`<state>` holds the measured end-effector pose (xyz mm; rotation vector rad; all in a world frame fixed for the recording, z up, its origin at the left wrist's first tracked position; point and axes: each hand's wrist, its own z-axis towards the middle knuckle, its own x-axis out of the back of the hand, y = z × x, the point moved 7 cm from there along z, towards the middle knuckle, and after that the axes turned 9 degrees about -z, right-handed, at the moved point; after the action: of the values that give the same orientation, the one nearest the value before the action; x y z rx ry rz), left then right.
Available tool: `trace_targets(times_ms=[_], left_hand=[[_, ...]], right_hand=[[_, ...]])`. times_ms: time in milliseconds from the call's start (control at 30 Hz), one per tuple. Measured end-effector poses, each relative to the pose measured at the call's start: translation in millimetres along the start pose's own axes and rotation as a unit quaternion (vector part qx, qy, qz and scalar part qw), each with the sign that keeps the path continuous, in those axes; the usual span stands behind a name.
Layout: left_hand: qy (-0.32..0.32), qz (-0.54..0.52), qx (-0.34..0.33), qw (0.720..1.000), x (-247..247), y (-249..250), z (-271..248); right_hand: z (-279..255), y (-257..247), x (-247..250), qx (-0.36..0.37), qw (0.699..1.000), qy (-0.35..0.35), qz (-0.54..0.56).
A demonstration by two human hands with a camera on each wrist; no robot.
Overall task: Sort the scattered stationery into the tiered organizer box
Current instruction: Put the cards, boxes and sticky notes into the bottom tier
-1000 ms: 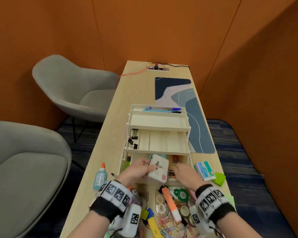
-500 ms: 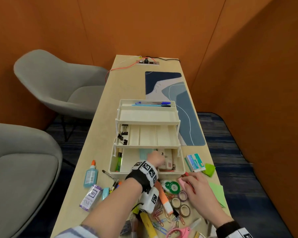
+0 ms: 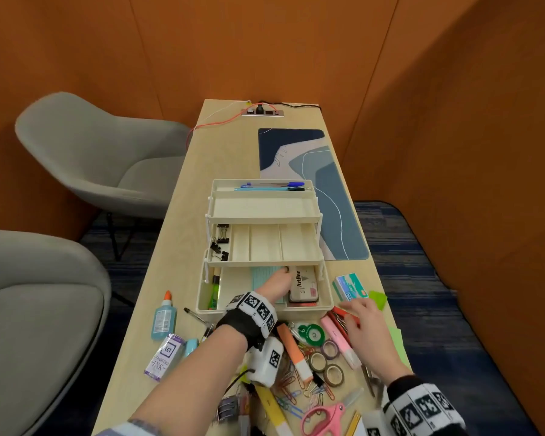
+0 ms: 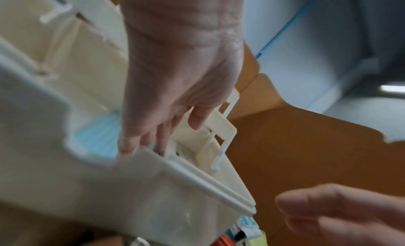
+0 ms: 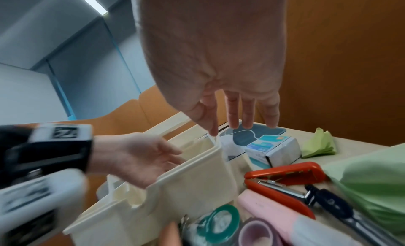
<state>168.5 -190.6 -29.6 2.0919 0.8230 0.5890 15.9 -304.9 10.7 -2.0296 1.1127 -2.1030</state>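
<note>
The cream tiered organizer [image 3: 261, 209] stands fanned open mid-table. My left hand [image 3: 276, 283] reaches into its bottom tier with straight fingers, over a light blue notepad [image 3: 261, 275] and right beside the white Artline case [image 3: 302, 284] lying there. The left wrist view shows that hand [image 4: 175, 93] holding nothing inside the organizer wall [image 4: 197, 185]. My right hand [image 3: 365, 328] hovers open above the red stapler [image 3: 343, 313], beside the pink highlighter [image 3: 340, 341]. From the right wrist, its fingers [image 5: 232, 111] hang straight above the stapler [image 5: 285, 173] and the staple box [image 5: 271, 147].
Loose items crowd the near table: orange highlighter [image 3: 294, 350], green tape dispenser [image 3: 312, 333], tape rolls [image 3: 328, 363], paper clips [image 3: 296, 394], pink scissors [image 3: 324, 416]. Glue bottle [image 3: 164, 316] and ink box [image 3: 166, 357] lie left. Staple box [image 3: 350, 286] and green notes [image 3: 378, 298] sit right.
Both hands held the white Artline case over the bottom tier; it now lies in that tier. My right hand has let go and moved right, over the stapler.
</note>
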Motion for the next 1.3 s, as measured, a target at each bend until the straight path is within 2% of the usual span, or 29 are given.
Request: trace_targets(times_ms=[100,200,300,400,533,633,700,767,867,933,1033,1167,1300], left_hand=[[0.028,0.017,-0.089,0.996,21.3,6.0,-31.6],[0.078,0.015,-0.164,0.983,50.4,-5.6,-69.4],[0.097,-0.016,-0.154,0.983,70.7,-38.8,-107.0],[0.092,-0.023,-0.130,0.987,79.9,-80.7,-132.0],[0.111,-0.047,-0.093,0.988,90.5,-116.2,-146.5],[0.130,-0.067,-0.086,0.985,98.7,-124.4,-149.9],[0.136,-0.079,-0.086,0.984,102.6,-127.7,-147.9],[0.141,-0.088,-0.082,0.983,104.8,-130.3,-144.5],[0.138,-0.095,-0.082,0.982,105.1,-128.1,-139.4],[0.134,-0.094,-0.077,0.984,104.5,-127.8,-136.0],[0.126,-0.085,-0.069,0.986,100.0,-125.5,-133.3],[0.127,-0.077,-0.074,0.986,95.3,-121.8,-133.4],[0.138,-0.065,-0.092,0.984,92.3,-117.6,-134.1]], right_hand=[[17.3,17.0,5.3,-0.071,0.998,-0.002,-0.001],[34.6,33.9,-3.6,-0.123,0.990,-0.045,-0.050],[49.3,43.5,-12.6,-0.146,0.972,-0.074,-0.169],[62.4,47.2,-23.5,-0.129,0.953,-0.088,-0.262],[73.1,49.3,-28.1,-0.131,0.939,-0.071,-0.310],[75.7,49.3,-25.5,-0.152,0.952,-0.059,-0.259],[74.1,52.8,-19.9,-0.173,0.969,-0.037,-0.174],[66.5,52.7,-9.7,-0.196,0.980,-0.016,-0.032],[47.0,42.2,9.2,-0.231,0.954,0.019,0.192],[34.3,22.0,20.2,-0.197,0.942,0.026,0.270],[21.3,-21.6,27.6,-0.090,0.956,-0.008,0.280],[26.2,-76.5,-2.4,0.010,0.976,-0.127,0.179],[52.3,-112.7,-53.7,0.045,0.982,-0.179,0.041]])
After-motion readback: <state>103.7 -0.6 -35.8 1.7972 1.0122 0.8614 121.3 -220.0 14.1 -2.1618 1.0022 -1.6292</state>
